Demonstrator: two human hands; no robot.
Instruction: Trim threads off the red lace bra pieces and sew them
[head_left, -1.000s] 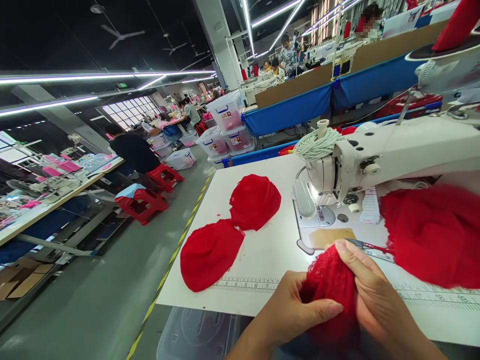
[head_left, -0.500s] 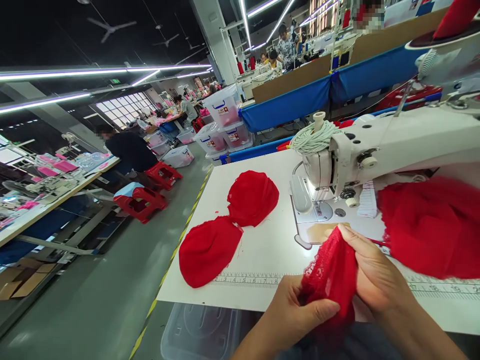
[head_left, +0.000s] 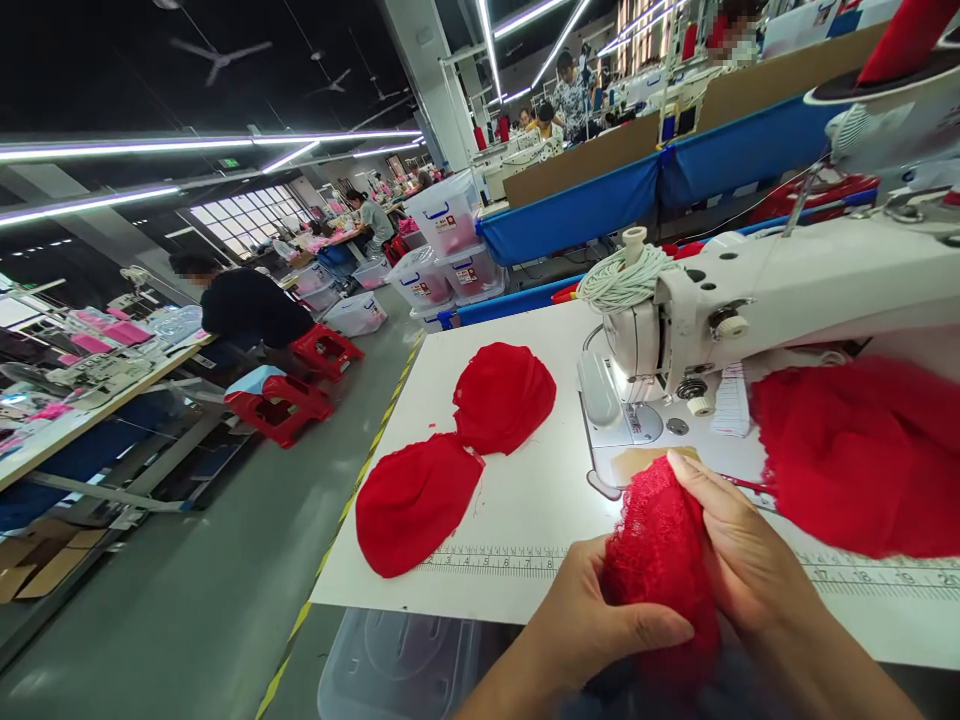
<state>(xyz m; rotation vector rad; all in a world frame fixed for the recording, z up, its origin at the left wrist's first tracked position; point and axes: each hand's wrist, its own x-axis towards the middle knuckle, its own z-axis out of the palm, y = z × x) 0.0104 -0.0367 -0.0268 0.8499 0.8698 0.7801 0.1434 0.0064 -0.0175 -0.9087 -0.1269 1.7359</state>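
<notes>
A piece of red lace fabric is held between both my hands at the near edge of the white sewing table. My left hand grips its lower left side with thumb across it. My right hand is closed over its right edge, fingers reaching toward the needle plate. The white sewing machine stands just beyond, with a cone of pale thread on its head. Two stacks of red bra cups lie on the table to the left.
A heap of red lace lies under the machine arm at right. A clear plastic bin sits below the table edge. Red stools, other worktables and seated workers line the aisle at left; stacked storage bins stand behind.
My hands have shifted the red lace slightly, first lifting it toward the needle plate, then bunching it a little lower. The view has drifted slightly.
</notes>
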